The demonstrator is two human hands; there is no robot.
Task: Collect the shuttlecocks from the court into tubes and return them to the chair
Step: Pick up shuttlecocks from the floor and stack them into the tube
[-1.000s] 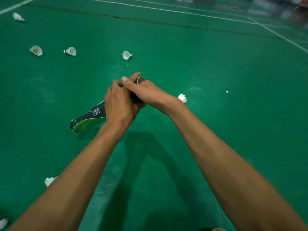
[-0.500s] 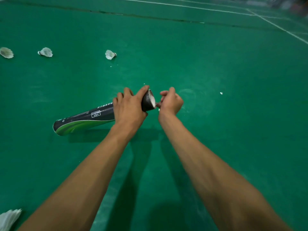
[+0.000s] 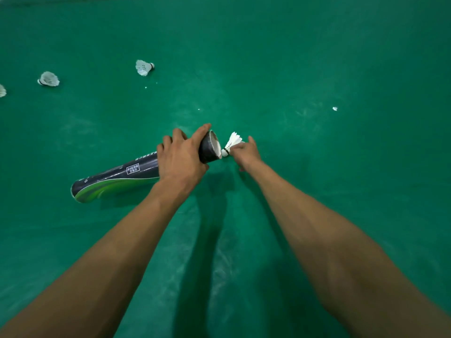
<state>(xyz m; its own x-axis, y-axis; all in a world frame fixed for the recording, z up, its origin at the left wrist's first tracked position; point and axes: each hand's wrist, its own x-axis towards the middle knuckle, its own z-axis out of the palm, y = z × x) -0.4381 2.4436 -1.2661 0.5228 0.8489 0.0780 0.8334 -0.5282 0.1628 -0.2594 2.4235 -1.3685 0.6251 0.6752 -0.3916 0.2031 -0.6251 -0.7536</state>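
Observation:
My left hand (image 3: 181,158) grips a black and green shuttlecock tube (image 3: 117,178) near its open mouth, which points right. My right hand (image 3: 245,153) pinches a white feather shuttlecock (image 3: 233,142) with its cork end right at the tube's mouth and its feathers pointing up and right. Three more shuttlecocks lie on the green court: one (image 3: 144,67) at the upper middle left, one (image 3: 48,79) further left, one (image 3: 2,91) cut by the left edge.
Green court floor (image 3: 317,167) fills the view. A small white scrap (image 3: 334,108) lies to the right, with tiny white specks near the middle. My arms' shadow falls on the floor below the hands.
My right hand came off the tube's mouth, reached right and now holds a shuttlecock at the mouth. The view has dropped lower toward the floor; the court lines are out of sight.

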